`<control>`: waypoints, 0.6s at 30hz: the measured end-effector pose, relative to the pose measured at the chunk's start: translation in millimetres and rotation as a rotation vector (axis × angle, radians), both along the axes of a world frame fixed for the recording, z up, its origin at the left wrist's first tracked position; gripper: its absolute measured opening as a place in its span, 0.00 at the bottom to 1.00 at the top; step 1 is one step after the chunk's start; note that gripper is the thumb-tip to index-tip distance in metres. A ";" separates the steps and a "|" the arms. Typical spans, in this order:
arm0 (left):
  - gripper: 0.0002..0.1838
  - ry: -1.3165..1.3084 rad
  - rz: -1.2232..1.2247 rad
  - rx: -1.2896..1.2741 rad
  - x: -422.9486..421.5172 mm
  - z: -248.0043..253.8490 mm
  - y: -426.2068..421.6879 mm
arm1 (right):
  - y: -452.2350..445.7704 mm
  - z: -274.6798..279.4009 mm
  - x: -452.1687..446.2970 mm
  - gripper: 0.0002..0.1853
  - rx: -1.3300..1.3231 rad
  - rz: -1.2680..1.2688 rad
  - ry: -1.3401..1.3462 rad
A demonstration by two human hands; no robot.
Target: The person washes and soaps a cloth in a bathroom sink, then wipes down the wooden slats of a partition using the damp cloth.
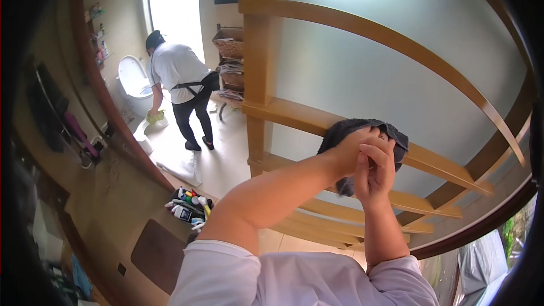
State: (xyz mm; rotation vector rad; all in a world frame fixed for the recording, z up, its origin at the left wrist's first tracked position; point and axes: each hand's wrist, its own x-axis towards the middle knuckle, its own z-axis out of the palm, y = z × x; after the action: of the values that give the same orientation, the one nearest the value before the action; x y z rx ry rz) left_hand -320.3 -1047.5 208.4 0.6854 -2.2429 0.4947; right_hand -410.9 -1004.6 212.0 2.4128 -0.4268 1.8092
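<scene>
A dark grey cloth (pixel 396 136) is bunched against a brown wooden slat (pixel 439 165) of a frame over frosted panels. My left hand (pixel 352 146) reaches across from the left and is closed on the cloth, pressing it at the slat. Close beside it, my right hand (pixel 377 171) is raised with its fingers curled in, near the left fingertips. Whatever lies inside the right fingers, if anything, is hidden. Part of the cloth hangs below my left wrist.
Another person (pixel 180 73) bends near a toilet (pixel 134 79), holding a yellow-green cloth (pixel 154 117). A caddy of bottles (pixel 190 207) stands on the floor at my left. Wicker baskets (pixel 229 45) stand behind the frame. A brown mat (pixel 158 255) lies lower left.
</scene>
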 end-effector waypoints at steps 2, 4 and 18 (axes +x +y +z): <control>0.07 0.152 -0.057 -0.087 34.5 -8.5 -4.2 | -3.0 -0.4 14.7 0.14 -0.032 0.019 -0.003; 0.06 0.001 0.308 -0.080 80.0 -7.3 7.8 | -0.4 -5.5 30.9 0.15 0.014 0.070 0.049; 0.18 1.436 -0.012 0.641 201.1 -55.8 -21.4 | -10.2 -95.6 136.9 0.26 1.014 0.464 0.219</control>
State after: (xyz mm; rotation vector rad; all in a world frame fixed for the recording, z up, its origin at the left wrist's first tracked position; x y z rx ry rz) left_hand -119.2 -1068.9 152.6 0.9042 -0.9584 -0.6344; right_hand -274.0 -1014.8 116.4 3.5912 -1.0293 1.6585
